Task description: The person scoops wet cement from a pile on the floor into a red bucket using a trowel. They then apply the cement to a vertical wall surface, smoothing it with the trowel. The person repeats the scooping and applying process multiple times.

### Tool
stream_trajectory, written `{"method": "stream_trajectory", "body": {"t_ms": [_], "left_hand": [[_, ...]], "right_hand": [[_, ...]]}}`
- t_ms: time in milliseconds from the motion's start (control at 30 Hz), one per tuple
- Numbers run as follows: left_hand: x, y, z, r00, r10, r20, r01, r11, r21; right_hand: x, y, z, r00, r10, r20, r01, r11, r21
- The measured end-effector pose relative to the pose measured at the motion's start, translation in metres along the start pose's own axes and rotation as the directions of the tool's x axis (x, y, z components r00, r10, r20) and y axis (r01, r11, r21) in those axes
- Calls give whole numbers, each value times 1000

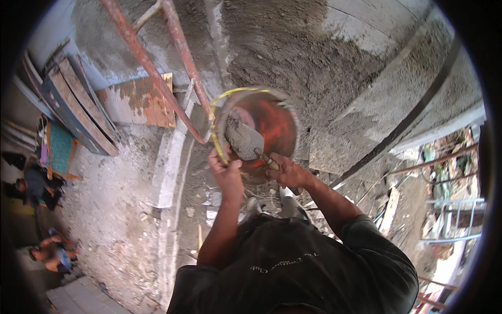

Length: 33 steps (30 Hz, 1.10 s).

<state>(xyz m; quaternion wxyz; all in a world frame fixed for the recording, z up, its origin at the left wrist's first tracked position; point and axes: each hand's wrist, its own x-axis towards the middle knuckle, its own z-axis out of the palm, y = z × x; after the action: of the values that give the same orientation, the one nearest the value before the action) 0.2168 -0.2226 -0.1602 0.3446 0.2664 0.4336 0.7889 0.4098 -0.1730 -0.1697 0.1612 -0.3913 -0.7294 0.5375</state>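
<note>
In front of my body a round bucket [282,125], orange-red inside and smeared with grey mortar, is tilted with its mouth toward me. A yellow rope [213,128] runs along the left of its rim. My left hand [228,177] grips the near-left rim beside the rope, its fingers partly hidden. My right hand [287,172] is closed around the handle of a trowel [247,139], whose grey, mortar-coated blade reaches into the bucket. What supports the bucket is hidden beneath it.
A rusty red metal frame [157,78] stands close on the left. Fresh rough mortar [298,47] coats the wall ahead. A dark pole [408,125] slants at right. Planks [83,104] lean far left, near two people [39,186]. Rubble and a concrete ledge [170,172] lie below.
</note>
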Motion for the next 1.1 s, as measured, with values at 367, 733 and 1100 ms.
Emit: {"method": "stream_trajectory", "body": {"t_ms": [367,733,1100], "left_hand": [[-98,-44,-194,593,-198,-780,157,979,-129],[-308,6,-298,84,300,-950,246,918,312],[-214,-53,-375,380,132,-915,496,806,323]], "right_hand": [[61,-62,-32,833,-228,505,394,884,-251],[273,58,-209,782,337,524,-412,911,28],[29,45,-223,785,-307,-538,245,952,-186]]}}
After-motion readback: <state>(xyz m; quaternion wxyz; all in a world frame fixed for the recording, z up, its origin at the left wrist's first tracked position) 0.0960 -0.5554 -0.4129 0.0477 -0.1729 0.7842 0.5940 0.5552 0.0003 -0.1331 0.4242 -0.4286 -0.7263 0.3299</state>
